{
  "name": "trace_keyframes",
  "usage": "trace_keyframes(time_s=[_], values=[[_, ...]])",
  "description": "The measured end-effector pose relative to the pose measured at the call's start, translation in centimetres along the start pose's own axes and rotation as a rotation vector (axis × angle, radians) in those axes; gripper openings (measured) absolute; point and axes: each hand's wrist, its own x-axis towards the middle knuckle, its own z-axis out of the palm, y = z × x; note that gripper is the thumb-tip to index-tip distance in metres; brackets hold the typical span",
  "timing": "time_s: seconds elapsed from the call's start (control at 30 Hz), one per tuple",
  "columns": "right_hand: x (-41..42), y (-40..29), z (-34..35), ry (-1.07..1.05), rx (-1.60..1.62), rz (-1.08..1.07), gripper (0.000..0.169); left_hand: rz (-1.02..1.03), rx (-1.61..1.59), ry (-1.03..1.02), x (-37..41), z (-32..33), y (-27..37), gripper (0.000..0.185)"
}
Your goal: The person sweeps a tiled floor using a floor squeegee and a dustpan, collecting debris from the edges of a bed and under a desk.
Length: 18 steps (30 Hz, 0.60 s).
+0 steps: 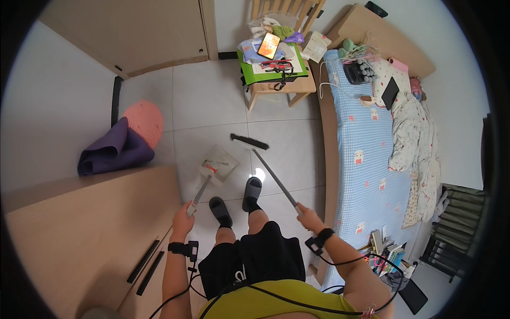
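Observation:
My left hand (184, 218), at the lower left, is closed around the grey handle of a long-handled dustpan (227, 175). The pan rests on the tiled floor, with some debris and a red piece in it. My right hand (310, 217) grips the grey pole of a broom (275, 175). The broom's head with black bristles (251, 141) is ahead and to the right of the dustpan, at the floor, apart from it. Both my feet, in dark slippers (252, 188), stand just behind the dustpan and broom head.
A wooden chair (263, 87) holding a lit phone, pens and a green folder stands ahead. A bed (358, 135) with checked bedding runs along the right. At left lie a folded purple mat (107, 149) and a round pink mat (145, 121), beyond a wooden cabinet (91, 207).

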Motion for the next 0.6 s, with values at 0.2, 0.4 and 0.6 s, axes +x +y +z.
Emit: trace_keyframes(time_s=[0.2,0.4,0.6], values=[[4.0,-3.9,-4.5,0.169,-0.205,-0.254,0.057,0.056,-0.089,0.035,-0.9,-0.3,0.1,0.046],[9.9,-7.0,3.1,0.031,-0.001,-0.08,0.057,0.009,0.007,-0.059,-1.9,-0.2,0.0,0.046],[2.8,-2.6,10.8,-0.121,0.031,-0.065,0.065,0.043,-0.009,-0.005,-2.7,1.0,-1.2,0.043]])
